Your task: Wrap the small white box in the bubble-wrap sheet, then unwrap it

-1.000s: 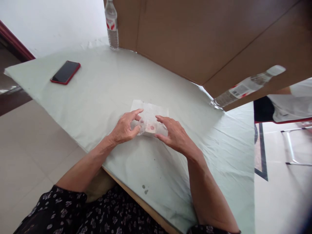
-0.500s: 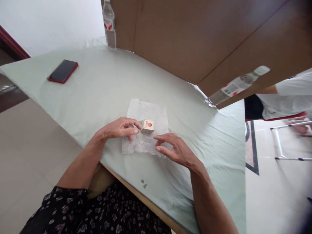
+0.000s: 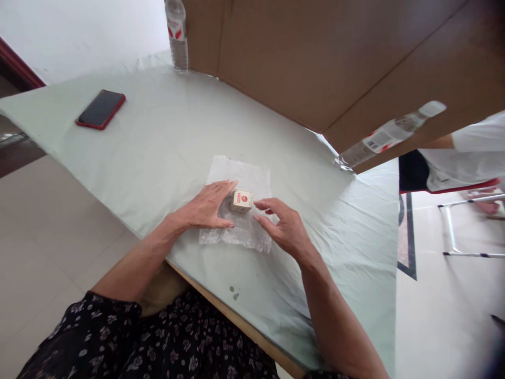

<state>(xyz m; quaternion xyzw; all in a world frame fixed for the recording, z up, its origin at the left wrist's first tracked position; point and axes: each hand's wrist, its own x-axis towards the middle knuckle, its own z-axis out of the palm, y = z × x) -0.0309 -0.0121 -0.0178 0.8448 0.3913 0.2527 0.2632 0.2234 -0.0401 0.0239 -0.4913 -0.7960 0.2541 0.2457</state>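
A small cream box (image 3: 241,201) with a red label and a round red mark rests on a sheet of bubble wrap (image 3: 240,171), which lies flat on the table. On the box's left side is my left hand (image 3: 210,206), its thumb spread from the fingers and no grip on the box. My right hand (image 3: 284,223) hovers by the right side of the box, fingers curved and apart from the thumb, holding nothing. Between the two hands the box stays fully visible.
A pale green cloth (image 3: 153,142) covers the table. A red-cased phone (image 3: 101,109) lies at the left. One water bottle (image 3: 178,39) stands at the back, and another bottle (image 3: 384,138) is at the right, both against a brown cardboard panel (image 3: 276,58). A person in white (image 3: 461,163) is beyond.
My left hand has moved right and its thumb and fingers have spread wider beside the box. My right hand has come slightly up toward the box. The view has shifted a little.
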